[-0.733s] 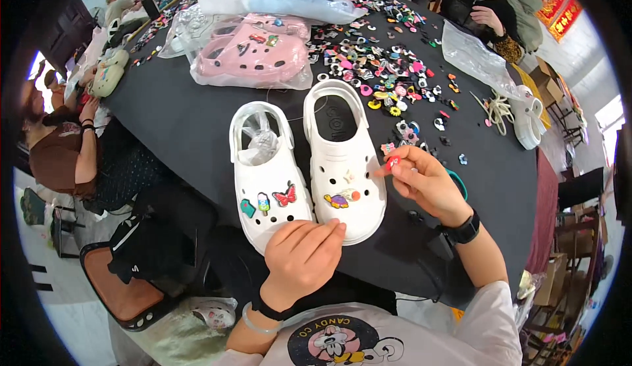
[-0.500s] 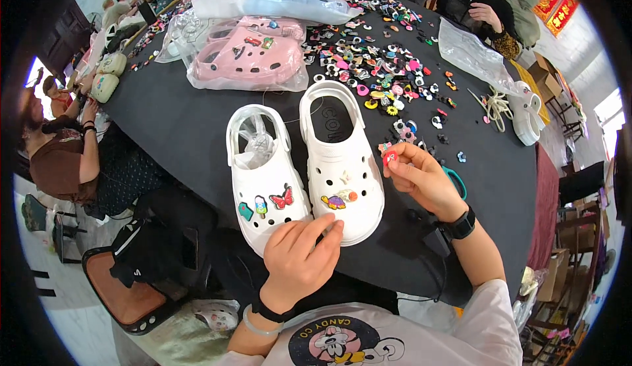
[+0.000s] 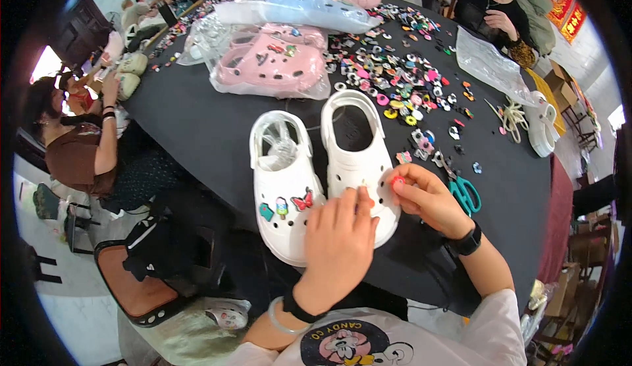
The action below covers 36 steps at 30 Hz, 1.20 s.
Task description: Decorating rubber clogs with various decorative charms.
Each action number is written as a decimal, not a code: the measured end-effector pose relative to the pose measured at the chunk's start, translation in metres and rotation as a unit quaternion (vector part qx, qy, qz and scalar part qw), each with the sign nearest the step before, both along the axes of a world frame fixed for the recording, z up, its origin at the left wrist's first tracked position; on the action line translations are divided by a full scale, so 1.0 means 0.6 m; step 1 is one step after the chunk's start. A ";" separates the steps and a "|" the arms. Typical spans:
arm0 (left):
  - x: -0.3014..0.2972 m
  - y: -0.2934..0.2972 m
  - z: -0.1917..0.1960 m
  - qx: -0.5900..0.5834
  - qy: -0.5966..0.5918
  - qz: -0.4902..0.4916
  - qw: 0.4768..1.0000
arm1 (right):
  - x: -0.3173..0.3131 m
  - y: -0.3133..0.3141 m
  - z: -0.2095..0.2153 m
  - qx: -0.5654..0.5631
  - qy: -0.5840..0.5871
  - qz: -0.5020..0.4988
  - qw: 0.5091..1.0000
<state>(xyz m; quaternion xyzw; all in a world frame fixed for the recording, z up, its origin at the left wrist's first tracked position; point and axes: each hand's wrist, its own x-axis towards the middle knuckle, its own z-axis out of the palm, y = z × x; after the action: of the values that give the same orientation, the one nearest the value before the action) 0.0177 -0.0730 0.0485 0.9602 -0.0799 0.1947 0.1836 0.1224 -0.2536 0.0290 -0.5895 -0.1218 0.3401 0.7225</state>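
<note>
My left hand (image 3: 339, 234) lies flat on the toe of the clog (image 3: 359, 168) in front of me; my right hand (image 3: 428, 198) is just right of it, at that clog's right edge, pinching a small charm (image 3: 398, 182) against it. A second clog (image 3: 283, 191) lies touching the first, just left of my left hand, with three charms (image 3: 284, 206) on its toe. Scissors (image 3: 466, 193) lie just right of my right hand on the table (image 3: 197, 129). Beyond both hands spreads a scatter of loose charms (image 3: 395, 83). Farther off and to the left lies a bagged pair of clogs (image 3: 273, 66), with another bagged pair (image 3: 316, 9) behind it.
</note>
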 end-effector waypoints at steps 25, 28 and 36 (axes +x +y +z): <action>0.036 -0.015 -0.004 0.062 -0.036 -0.021 0.997 | -0.019 -0.012 -0.005 -0.032 -0.045 -0.009 0.998; 0.027 -0.023 -0.005 0.147 -0.025 0.003 0.989 | -0.022 -0.011 -0.008 -0.037 -0.071 -0.012 0.997; 0.017 -0.016 -0.026 0.058 -0.045 -0.018 0.997 | -0.022 -0.021 -0.024 0.113 -0.004 -0.007 0.994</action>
<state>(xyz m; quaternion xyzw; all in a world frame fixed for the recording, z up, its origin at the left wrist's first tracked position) 0.0281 -0.0823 0.0329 0.9579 -0.1166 0.2291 0.1275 0.1094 -0.2663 0.0145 -0.5065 -0.1584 0.3166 0.7862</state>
